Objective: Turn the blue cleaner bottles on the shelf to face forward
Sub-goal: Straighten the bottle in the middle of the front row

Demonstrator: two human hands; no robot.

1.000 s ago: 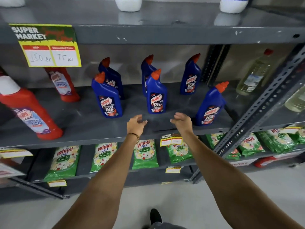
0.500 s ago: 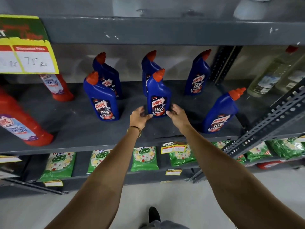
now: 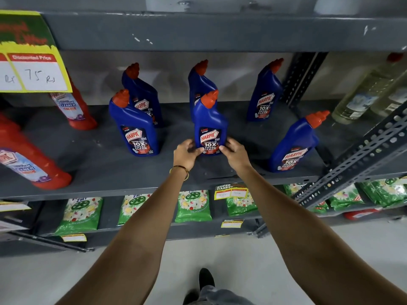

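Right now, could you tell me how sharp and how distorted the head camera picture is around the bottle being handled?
Head view: the label of the middle blue bottle between the left hand and right hand reads sharply; the price sign at the left edge is soft; wide-angle bending tilts the red bottle and slotted upright outward; the glossy bottles carry soft highlights.

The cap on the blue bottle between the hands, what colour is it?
Orange-red; the cap tops the blue bottle, seen best in the head view.

Red cleaner bottles [image 3: 33, 166] left of the fingers, yellow price sign [image 3: 33, 69] upper left, green detergent packets [image 3: 193, 205] below, clear bottles [image 3: 363, 95] far right.
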